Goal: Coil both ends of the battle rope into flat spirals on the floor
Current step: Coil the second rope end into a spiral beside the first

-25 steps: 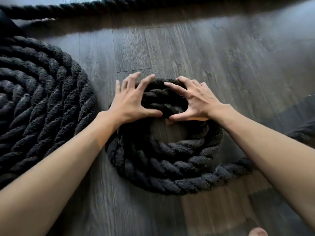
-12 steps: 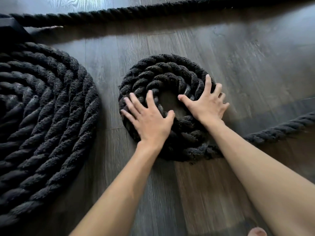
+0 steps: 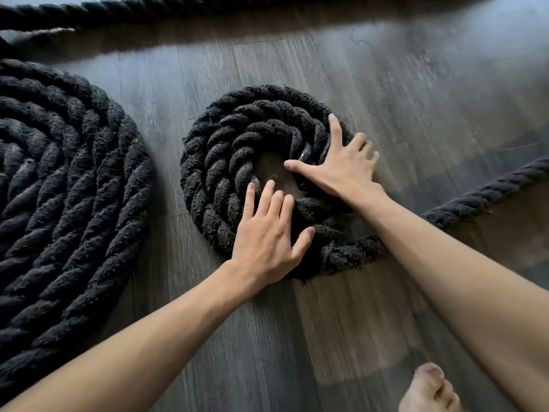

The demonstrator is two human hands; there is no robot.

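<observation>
**A:** How should this turn be laid?

**B:** Nearest, the left grip (image 3: 267, 233) lies flat with fingers straight, pressing the near turns of the small spiral (image 3: 225, 135) and clutching nothing. Just past it the right grip (image 3: 341, 171) is spread flat on the right-hand turns, thumb at the bare centre.

**A:** So press, not pinch?

**B:** I'd say so. Pin the turns to the floor (image 3: 416, 84), rotate, and let the loose rope (image 3: 481, 200) feed in snug. The large spiral (image 3: 68, 173) lies apart, on the left.
</observation>
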